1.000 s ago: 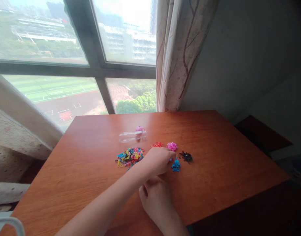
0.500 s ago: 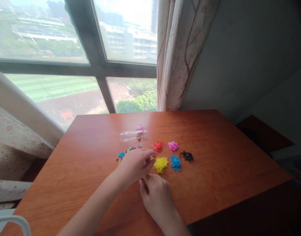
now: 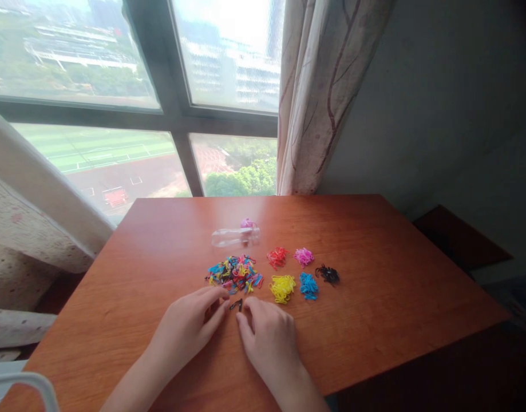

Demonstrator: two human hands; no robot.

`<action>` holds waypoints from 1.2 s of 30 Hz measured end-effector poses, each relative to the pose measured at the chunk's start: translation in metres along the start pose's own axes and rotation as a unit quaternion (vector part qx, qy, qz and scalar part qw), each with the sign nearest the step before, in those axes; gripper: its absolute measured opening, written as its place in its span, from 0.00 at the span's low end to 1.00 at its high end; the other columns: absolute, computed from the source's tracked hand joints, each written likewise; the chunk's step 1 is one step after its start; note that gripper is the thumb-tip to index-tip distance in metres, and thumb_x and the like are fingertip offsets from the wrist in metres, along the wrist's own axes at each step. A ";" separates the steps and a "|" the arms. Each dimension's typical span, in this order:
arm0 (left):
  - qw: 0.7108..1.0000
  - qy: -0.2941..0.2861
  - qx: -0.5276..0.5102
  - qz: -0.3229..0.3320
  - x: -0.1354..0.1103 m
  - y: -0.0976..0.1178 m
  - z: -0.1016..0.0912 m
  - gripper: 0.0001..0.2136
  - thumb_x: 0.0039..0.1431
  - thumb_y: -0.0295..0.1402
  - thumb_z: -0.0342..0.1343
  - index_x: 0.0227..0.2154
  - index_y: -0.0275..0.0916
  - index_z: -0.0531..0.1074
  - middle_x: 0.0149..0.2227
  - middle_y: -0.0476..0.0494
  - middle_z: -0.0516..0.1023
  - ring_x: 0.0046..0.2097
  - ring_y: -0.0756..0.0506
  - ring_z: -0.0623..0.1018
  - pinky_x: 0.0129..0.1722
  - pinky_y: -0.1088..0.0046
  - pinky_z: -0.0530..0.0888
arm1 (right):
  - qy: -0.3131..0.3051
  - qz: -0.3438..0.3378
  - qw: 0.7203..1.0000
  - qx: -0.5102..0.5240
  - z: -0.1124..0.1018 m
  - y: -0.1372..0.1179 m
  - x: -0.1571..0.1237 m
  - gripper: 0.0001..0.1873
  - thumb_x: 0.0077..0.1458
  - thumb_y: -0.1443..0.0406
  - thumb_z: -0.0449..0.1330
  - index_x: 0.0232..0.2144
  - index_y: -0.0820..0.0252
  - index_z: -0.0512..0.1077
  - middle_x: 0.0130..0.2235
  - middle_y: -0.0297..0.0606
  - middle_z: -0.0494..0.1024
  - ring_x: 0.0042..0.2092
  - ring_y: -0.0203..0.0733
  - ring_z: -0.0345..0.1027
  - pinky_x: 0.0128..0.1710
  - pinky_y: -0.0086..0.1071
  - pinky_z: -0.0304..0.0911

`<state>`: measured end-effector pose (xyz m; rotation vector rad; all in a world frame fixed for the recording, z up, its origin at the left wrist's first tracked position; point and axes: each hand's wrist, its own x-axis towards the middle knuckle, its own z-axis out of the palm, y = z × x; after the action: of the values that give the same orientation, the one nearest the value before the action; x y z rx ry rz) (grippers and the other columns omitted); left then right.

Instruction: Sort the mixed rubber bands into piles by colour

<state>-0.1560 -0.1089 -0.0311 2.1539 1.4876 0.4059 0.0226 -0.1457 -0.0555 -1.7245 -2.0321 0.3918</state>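
Several small black rubber bands point(image 3: 236, 305) lie on the table between my fingertips. My left hand point(image 3: 189, 323) rests just left of them, its thumb and index finger curved and slightly apart, with nothing visible between them. To their right is my right hand point(image 3: 269, 332), thumb and index loosely bent beside the nearest black band; whether they touch it is hard to tell. A mixed pile of coloured rubber bands point(image 3: 233, 272) lies just beyond my left fingers. Single-colour piles sit to the right: yellow point(image 3: 282, 289), blue point(image 3: 308, 285), red point(image 3: 277, 257), pink point(image 3: 304, 257) and black point(image 3: 328, 274).
A clear plastic container point(image 3: 230, 237) with a pink-purple item point(image 3: 247, 224) beside it lies farther back on the wooden table point(image 3: 374, 320). Behind the table are a window point(image 3: 234, 166) and curtains point(image 3: 308, 114). A white curved bar point(image 3: 31, 379) shows at lower left.
My left hand has drawn back left and toward me, uncovering the mixed pile. The black bands between my hands now show. My right hand has hardly moved.
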 end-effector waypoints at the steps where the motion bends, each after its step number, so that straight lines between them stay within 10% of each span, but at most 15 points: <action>1: 1.000 -0.003 -0.002 -0.005 -0.002 0.001 0.001 0.11 0.64 0.38 0.47 0.37 0.43 0.73 0.34 0.47 0.79 0.35 0.46 0.77 0.35 0.74 0.69 | 0.003 -0.003 1.000 -0.003 0.001 0.000 0.001 0.03 0.59 0.68 0.59 0.34 0.54 0.70 0.31 0.31 0.77 0.33 0.39 0.70 0.31 0.30 0.49; 36: 0.996 0.083 0.040 -0.017 -0.011 0.000 0.016 0.09 0.64 0.39 0.49 0.39 0.45 0.72 0.33 0.52 0.79 0.33 0.48 0.78 0.30 0.76 0.69 | 0.081 0.012 0.997 0.013 -0.002 0.008 0.002 0.09 0.61 0.70 0.53 0.33 0.55 0.71 0.28 0.32 0.77 0.29 0.38 0.71 0.29 0.28 0.52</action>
<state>-0.1520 -0.1225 -0.0441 2.1990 1.6552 0.5334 0.0300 -0.1429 -0.0574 -1.7079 -1.8867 0.2744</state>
